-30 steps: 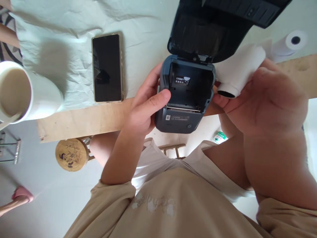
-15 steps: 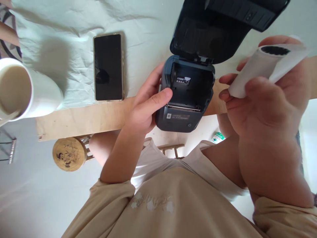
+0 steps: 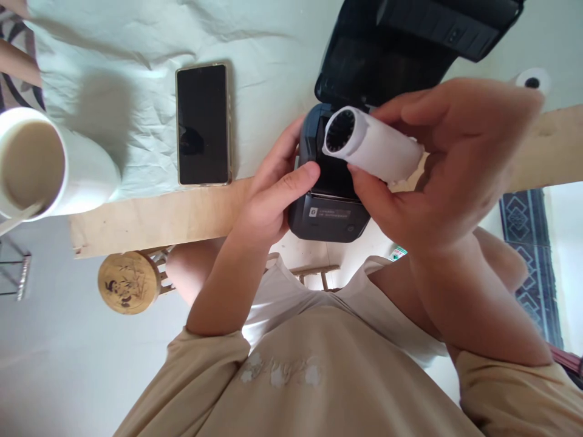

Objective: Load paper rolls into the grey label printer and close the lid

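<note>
Since the earlier frame our right hand (image 3: 437,164) has swung the white paper roll (image 3: 373,145) leftward, over the printer's (image 3: 330,209) open bay, dark core end facing us. Fingers and thumb pinch the smooth cylinder. Our left hand (image 3: 268,194) clasps the matte grey printer's side at the plywood table (image 3: 150,215) edge. Phone (image 3: 203,124) lies flat on creased cloth (image 3: 113,60).

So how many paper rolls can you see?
2. One roll is held in the right hand over the open printer. A second roll lies on the table, partly hidden behind that hand.
</note>
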Demonstrator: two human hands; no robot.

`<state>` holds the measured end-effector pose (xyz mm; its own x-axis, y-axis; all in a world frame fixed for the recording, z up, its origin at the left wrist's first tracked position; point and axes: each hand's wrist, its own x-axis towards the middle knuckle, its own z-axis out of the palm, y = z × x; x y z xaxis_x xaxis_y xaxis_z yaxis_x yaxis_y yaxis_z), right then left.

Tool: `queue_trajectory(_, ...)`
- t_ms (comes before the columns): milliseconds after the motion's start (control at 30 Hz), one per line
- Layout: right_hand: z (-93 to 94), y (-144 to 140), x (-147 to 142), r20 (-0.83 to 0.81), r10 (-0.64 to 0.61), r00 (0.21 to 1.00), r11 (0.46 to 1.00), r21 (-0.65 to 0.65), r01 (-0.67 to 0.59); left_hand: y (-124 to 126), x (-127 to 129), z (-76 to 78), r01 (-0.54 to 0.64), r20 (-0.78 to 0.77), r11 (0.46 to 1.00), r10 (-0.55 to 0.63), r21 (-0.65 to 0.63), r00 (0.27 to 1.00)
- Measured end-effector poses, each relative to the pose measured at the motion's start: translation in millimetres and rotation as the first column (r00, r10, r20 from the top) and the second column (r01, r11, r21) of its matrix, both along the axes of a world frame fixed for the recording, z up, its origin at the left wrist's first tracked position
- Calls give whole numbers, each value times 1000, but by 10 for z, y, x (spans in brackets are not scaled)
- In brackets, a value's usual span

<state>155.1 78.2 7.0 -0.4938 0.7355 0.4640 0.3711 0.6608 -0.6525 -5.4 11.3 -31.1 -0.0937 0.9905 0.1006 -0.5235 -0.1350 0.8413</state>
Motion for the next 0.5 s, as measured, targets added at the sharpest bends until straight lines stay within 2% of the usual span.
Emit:
queue_trajectory(67,-21,-11,-26,45,-55,997,964,263,41,-19,18,57,7,-8,999,-7,-36,1000)
queue_trajectory(133,-28,2,-20,64,-38,997,909,418,8,-37,39,123,-4,-11,996,3,-85,1000)
queue_trajectory(300,-36,75,37,54,48,997,874,481,-68,-43,70,177,-55,-3,993,55,-102,998)
queue_trajectory(500,-85,70,100,64,193,979,862,466,-200,-21,6,21,-23,-43,1000,22,-20,999)
